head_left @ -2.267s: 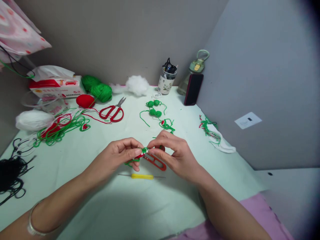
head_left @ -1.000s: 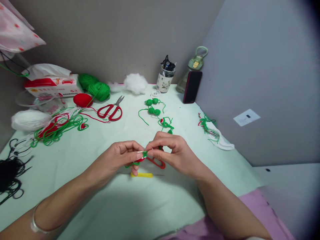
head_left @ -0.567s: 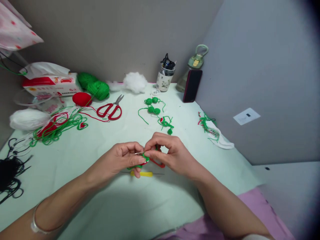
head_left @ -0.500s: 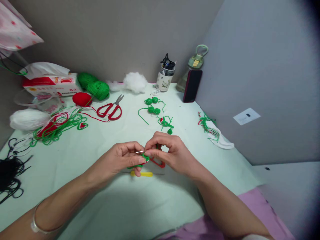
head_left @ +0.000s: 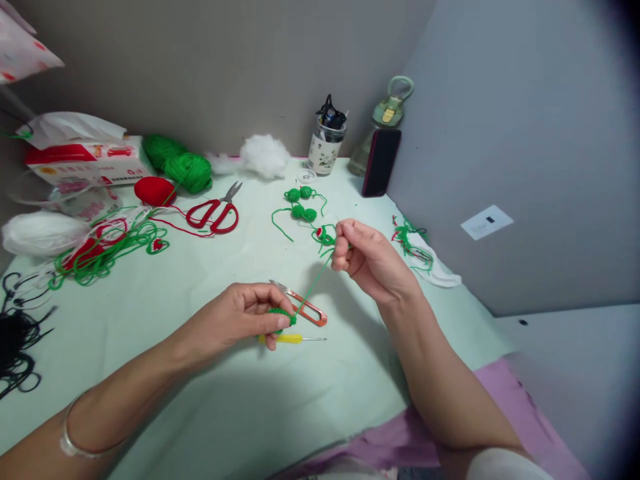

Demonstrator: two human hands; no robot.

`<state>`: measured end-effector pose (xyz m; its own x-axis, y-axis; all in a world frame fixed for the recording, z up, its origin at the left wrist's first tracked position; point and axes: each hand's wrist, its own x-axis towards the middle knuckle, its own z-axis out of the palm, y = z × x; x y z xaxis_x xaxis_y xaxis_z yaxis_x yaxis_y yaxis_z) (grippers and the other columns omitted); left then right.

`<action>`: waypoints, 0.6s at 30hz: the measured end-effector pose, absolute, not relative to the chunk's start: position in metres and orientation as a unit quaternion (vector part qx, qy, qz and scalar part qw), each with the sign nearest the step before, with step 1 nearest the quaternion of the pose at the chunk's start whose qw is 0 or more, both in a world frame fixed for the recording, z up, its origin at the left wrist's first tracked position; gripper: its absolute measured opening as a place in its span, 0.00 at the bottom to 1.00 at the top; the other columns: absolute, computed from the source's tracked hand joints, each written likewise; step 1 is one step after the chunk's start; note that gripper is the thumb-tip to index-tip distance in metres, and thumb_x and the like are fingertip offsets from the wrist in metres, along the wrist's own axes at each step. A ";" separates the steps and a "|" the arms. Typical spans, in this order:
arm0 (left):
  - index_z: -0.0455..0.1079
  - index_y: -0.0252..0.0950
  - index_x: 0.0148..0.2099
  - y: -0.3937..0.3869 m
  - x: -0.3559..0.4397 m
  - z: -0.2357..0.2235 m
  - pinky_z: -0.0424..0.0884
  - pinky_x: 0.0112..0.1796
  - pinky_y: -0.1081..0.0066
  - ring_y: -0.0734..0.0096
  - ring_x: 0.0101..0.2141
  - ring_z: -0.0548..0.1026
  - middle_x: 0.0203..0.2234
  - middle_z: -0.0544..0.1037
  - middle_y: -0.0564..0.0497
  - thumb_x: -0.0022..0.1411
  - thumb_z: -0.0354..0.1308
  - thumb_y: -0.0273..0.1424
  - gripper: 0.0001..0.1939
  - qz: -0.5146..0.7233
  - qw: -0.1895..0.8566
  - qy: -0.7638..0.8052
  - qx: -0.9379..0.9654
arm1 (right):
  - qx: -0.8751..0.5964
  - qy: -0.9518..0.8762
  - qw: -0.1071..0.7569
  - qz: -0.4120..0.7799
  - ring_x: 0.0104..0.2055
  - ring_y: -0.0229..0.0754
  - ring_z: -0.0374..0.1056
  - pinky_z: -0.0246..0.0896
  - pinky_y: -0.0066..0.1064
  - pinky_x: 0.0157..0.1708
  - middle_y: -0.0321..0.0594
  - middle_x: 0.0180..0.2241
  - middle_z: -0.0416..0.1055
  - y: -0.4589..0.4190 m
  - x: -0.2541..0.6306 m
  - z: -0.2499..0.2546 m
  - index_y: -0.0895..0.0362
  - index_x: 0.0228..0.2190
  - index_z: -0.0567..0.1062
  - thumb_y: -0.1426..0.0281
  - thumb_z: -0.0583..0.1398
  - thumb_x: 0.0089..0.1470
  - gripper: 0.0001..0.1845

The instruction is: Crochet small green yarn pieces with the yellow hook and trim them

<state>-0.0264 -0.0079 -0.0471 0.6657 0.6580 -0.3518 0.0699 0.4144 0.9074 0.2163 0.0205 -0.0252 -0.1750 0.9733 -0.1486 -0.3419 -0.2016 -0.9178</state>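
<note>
My left hand (head_left: 239, 319) pinches a small green crocheted piece (head_left: 283, 316) just above the pale green table (head_left: 215, 393). My right hand (head_left: 367, 257) is raised up and to the right, fingers pinched on a needle too small to see clearly. A taut green yarn strand (head_left: 313, 285) runs from that hand down to the piece. Orange thread snips (head_left: 303, 306) lie on the table under the strand. A yellow-handled crochet hook (head_left: 289, 339) rests just below my left fingers.
Red scissors (head_left: 214, 212), red yarn ball (head_left: 153, 191) and green yarn balls (head_left: 186, 167) lie at the back left. Small green crocheted balls (head_left: 301, 203) sit mid-table. A jar (head_left: 323, 148), bottle (head_left: 383, 127) and phone (head_left: 380, 172) stand at the back. Black yarn (head_left: 15, 340) lies left.
My right hand has pulled away from the left, up and to the right, drawing the green strand taut. The left hand stayed low, holding the piece. The snips are now uncovered.
</note>
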 end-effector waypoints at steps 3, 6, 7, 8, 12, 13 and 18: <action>0.75 0.37 0.35 -0.009 -0.024 -0.045 0.73 0.31 0.72 0.76 0.25 0.73 0.32 0.79 0.54 0.59 0.67 0.34 0.07 0.188 0.763 0.362 0.502 | -0.399 -0.353 0.541 0.650 0.22 0.30 0.73 0.72 0.20 0.26 0.27 0.22 0.75 0.021 0.217 -0.025 0.56 0.29 0.71 0.60 0.72 0.48 0.18; 0.73 0.36 0.34 -0.010 -0.022 -0.046 0.72 0.31 0.72 0.76 0.24 0.73 0.27 0.76 0.56 0.59 0.67 0.32 0.06 0.177 0.767 0.365 0.497 | -0.394 -0.341 0.572 0.634 0.23 0.30 0.74 0.72 0.19 0.27 0.27 0.22 0.76 0.020 0.216 -0.027 0.56 0.29 0.71 0.61 0.72 0.47 0.18; 0.73 0.36 0.34 -0.010 -0.022 -0.047 0.72 0.31 0.73 0.77 0.23 0.73 0.26 0.75 0.57 0.59 0.67 0.32 0.06 0.170 0.770 0.363 0.496 | -0.393 -0.341 0.579 0.627 0.23 0.30 0.74 0.72 0.19 0.27 0.26 0.22 0.76 0.020 0.215 -0.028 0.56 0.28 0.71 0.61 0.72 0.48 0.18; 0.73 0.36 0.34 -0.010 -0.022 -0.048 0.71 0.30 0.73 0.77 0.23 0.73 0.25 0.75 0.57 0.59 0.67 0.31 0.06 0.164 0.774 0.360 0.495 | -0.392 -0.344 0.585 0.621 0.22 0.30 0.74 0.72 0.19 0.26 0.26 0.22 0.76 0.020 0.214 -0.028 0.56 0.28 0.70 0.61 0.72 0.48 0.18; 0.75 0.37 0.35 -0.010 -0.022 -0.049 0.71 0.30 0.74 0.78 0.24 0.73 0.29 0.77 0.56 0.59 0.67 0.31 0.05 0.167 0.768 0.361 0.503 | -0.398 -0.360 0.603 0.590 0.22 0.30 0.72 0.71 0.20 0.26 0.27 0.21 0.74 0.020 0.214 -0.028 0.56 0.28 0.70 0.60 0.70 0.50 0.17; 0.76 0.37 0.36 -0.010 -0.023 -0.048 0.72 0.32 0.74 0.78 0.26 0.74 0.31 0.78 0.55 0.59 0.67 0.32 0.05 0.175 0.758 0.368 0.509 | -0.399 -0.371 0.605 0.581 0.21 0.30 0.71 0.70 0.20 0.26 0.27 0.21 0.74 0.019 0.215 -0.027 0.56 0.28 0.71 0.60 0.70 0.51 0.16; 0.79 0.41 0.42 -0.011 -0.024 -0.040 0.73 0.39 0.72 0.71 0.37 0.76 0.39 0.80 0.53 0.58 0.68 0.34 0.09 0.241 0.696 0.419 0.530 | -0.383 -0.508 0.555 0.536 0.20 0.30 0.62 0.60 0.24 0.23 0.29 0.20 0.69 0.013 0.219 -0.020 0.55 0.28 0.77 0.63 0.67 0.57 0.10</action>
<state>-0.0244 -0.0106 -0.0400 0.5320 0.7807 -0.3277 0.1081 0.3213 0.9408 0.2189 0.0132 -0.0196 -0.0913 0.9839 0.1538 -0.2056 0.1325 -0.9696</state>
